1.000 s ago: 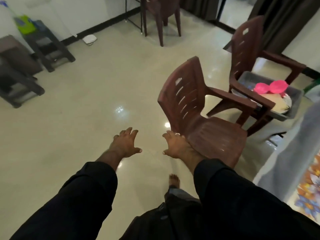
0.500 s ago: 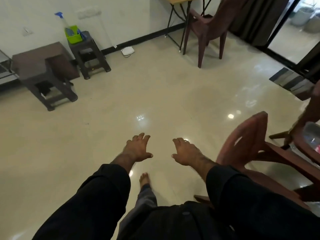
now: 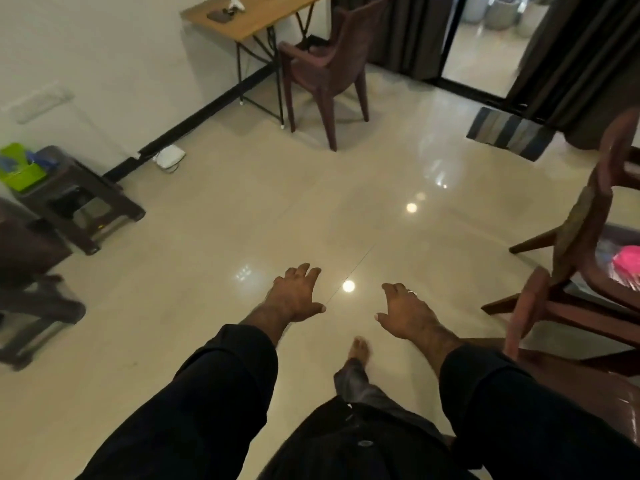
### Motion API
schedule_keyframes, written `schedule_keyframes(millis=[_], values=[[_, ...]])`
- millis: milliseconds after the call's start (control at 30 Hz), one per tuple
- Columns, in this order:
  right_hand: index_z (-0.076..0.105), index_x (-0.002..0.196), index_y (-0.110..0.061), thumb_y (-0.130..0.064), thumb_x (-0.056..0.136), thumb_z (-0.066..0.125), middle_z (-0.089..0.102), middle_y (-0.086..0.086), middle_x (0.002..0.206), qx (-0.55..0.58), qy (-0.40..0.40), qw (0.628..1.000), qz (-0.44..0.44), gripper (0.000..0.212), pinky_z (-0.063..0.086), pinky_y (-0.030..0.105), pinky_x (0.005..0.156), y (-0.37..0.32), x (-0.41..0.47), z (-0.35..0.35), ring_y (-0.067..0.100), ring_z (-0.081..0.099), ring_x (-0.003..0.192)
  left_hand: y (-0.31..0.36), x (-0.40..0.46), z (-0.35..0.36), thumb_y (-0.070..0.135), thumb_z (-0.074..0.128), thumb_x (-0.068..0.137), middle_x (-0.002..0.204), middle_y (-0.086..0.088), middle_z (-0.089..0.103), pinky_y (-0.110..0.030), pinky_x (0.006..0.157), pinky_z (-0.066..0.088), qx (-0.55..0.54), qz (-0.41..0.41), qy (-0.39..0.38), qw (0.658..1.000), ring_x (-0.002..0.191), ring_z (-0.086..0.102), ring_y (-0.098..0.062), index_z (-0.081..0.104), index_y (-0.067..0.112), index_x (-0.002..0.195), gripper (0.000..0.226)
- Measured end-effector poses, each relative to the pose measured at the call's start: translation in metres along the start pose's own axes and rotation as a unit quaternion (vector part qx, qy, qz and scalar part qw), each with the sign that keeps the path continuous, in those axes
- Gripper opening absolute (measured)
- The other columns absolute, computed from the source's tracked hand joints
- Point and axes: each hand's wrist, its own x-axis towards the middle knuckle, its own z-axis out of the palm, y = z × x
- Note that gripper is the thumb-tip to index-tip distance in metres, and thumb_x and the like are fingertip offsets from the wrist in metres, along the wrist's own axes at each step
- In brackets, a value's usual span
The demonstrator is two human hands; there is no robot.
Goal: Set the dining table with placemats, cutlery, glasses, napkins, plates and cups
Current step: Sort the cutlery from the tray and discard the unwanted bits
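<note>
Both grips hang empty over a glossy tiled floor (image 3: pixel 214 306): the left hand (image 3: pixel 294 296) and the right hand (image 3: pixel 405 313) reach forward palms down, fingers loosely spread, holding nothing and touching nothing. A ring (image 3: pixel 411 292) shows on a finger of the right hand. Black sleeves (image 3: pixel 214 393) cover both forearms, and a bare foot (image 3: pixel 358 348) steps on the floor just below and between the hands.

Right of the right hand stand two brown chairs; the nearer chair (image 3: pixel 540 327) is close beside the right forearm, and the farther chair (image 3: pixel 602 216) carries a grey tub (image 3: pixel 620 244) with something pink (image 3: pixel 628 263) in it, blurred and cut by the frame edge, so its contents cannot be told. No placemats, cutlery or glasses can be made out.

Far ahead of the hands, a wooden counter (image 3: pixel 256 15) stands against the white wall with small dark items on top, and a third chair (image 3: pixel 329 67) sits beside it. Ahead to the right, a striped mat (image 3: pixel 509 136) lies by dark curtains (image 3: pixel 415 32). Well left of the left hand, a dark stool (image 3: pixel 86 202) holds a green basket (image 3: pixel 19 168); a white box (image 3: pixel 169 156) lies on the floor by the skirting.
</note>
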Motion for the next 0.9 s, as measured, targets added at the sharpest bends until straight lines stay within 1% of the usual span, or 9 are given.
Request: schedule_keyframes(millis=[167,300,400,533,767,900], values=[[0.032,0.156,-0.017,-0.052,0.096,0.062,0.043,0.009,0.151,0.032,0.008,0.999,0.029,0.076,0.052,0.046,0.102,0.022,0.094,-0.038,0.032,0.052,0.132,0.015,0.115,-0.056,0.065,0.069,0.092,0.177,-0.006,0.015,-0.054,0.118,0.04,0.041,0.048,-0.011,0.998,0.156,0.028,-0.034,0.019,0.026,0.167,0.099],[0.033,0.154,-0.018,-0.051,0.096,0.061,0.043,0.007,0.15,0.025,0.006,0.999,0.044,0.072,0.053,0.047,0.099,0.044,0.154,-0.092,0.032,0.051,0.132,0.028,0.195,-0.113,0.064,0.07,0.092,0.176,-0.006,0.017,-0.055,0.118,0.039,0.05,0.06,-0.008,0.997,0.156,0.028,-0.034,0.02,0.026,0.167,0.098],[0.033,0.155,-0.018,-0.05,0.097,0.06,0.043,0.006,0.15,0.02,0.021,0.998,0.058,0.071,0.054,0.046,0.098,0.067,0.191,-0.138,0.031,0.051,0.133,0.042,0.248,-0.154,0.063,0.07,0.093,0.176,-0.006,0.017,-0.054,0.119,0.038,0.047,0.07,-0.002,0.996,0.156,0.028,-0.033,0.02,0.025,0.167,0.096],[0.032,0.156,-0.02,-0.05,0.097,0.06,0.042,0.005,0.152,0.055,0.047,0.992,0.101,0.071,0.053,0.047,0.099,0.105,0.237,-0.187,0.031,0.05,0.134,0.067,0.325,-0.194,0.062,0.07,0.093,0.176,-0.006,0.017,-0.055,0.119,0.038,0.078,0.105,-0.021,0.991,0.156,0.028,-0.034,0.019,0.025,0.167,0.097],[0.032,0.154,-0.02,-0.05,0.097,0.061,0.042,0.006,0.151,0.083,0.047,0.979,0.182,0.071,0.053,0.047,0.098,0.18,0.342,-0.245,0.033,0.052,0.132,0.128,0.493,-0.26,0.062,0.07,0.093,0.176,-0.006,0.018,-0.055,0.12,0.038,0.097,0.183,-0.016,0.978,0.156,0.029,-0.034,0.019,0.026,0.167,0.097],[0.031,0.156,-0.02,-0.05,0.098,0.06,0.041,0.006,0.151,0.106,0.05,0.967,0.225,0.072,0.054,0.047,0.098,0.213,0.396,-0.29,0.033,0.053,0.132,0.159,0.587,-0.304,0.061,0.07,0.094,0.175,-0.006,0.02,-0.055,0.12,0.038,0.117,0.219,-0.039,0.968,0.155,0.03,-0.034,0.02,0.025,0.167,0.096]])
